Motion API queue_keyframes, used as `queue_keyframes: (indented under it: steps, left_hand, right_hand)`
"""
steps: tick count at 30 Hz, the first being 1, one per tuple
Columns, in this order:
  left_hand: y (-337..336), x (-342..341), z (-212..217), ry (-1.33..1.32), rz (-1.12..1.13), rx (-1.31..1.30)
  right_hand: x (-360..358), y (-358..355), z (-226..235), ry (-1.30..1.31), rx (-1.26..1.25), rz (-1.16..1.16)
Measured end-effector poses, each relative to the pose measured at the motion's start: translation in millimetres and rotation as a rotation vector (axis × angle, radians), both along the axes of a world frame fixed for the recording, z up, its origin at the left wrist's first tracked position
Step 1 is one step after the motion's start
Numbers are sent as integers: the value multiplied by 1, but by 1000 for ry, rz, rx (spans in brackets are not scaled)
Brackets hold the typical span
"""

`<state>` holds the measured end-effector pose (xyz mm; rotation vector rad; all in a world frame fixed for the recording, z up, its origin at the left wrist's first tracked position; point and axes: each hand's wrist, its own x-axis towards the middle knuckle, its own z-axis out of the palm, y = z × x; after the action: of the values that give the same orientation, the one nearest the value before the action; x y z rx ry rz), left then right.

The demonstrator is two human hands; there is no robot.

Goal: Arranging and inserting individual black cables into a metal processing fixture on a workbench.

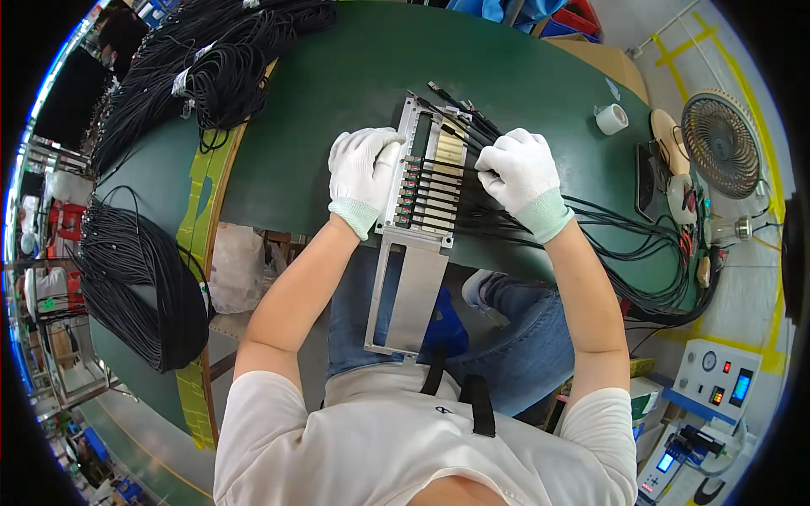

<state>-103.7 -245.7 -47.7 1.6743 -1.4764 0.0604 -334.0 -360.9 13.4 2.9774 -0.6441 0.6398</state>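
Note:
A long metal fixture [419, 291] lies over the near edge of the green table, its lower end above my lap. Across its upper part sits a row of black cable connectors [411, 196] in slots, their cables running off to the right. My left hand [367, 171], in a white glove, is closed against the fixture's left edge, its fingertips partly hidden. Gloved in white as well, my right hand [519, 175] pinches a black cable [460, 166] just right of the row. Loose cable ends [460, 110] lie at the fixture's far end.
Bundles of black cable [139, 278] cover the left side table. A white tape roll [612, 119] and a fan [722, 143] stand to the right. More cable [654, 266] coils at the table's right edge. Control boxes [713, 379] sit at lower right.

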Motion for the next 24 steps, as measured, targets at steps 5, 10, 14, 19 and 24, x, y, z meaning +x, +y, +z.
queue_keyframes:
  steps: [5, 10, 14, 19, 24]
  left_hand:
    - [1, -1, 3, 5, 8, 5]
    - [1, -1, 5, 27, 0, 25]
    - [-1, -7, 7, 32, -76, -26]
    - [-1, -7, 7, 127, -58, -43]
    - [2, -2, 3, 149, -72, 18]
  right_hand:
    - [2, 4, 3, -9, -23, 13]
    - [2, 8, 4, -11, -27, -9]
    - [5, 10, 3, -46, -5, 0]
    - [6, 14, 5, -27, -29, -32]
    - [7, 17, 5, -23, -50, -48]
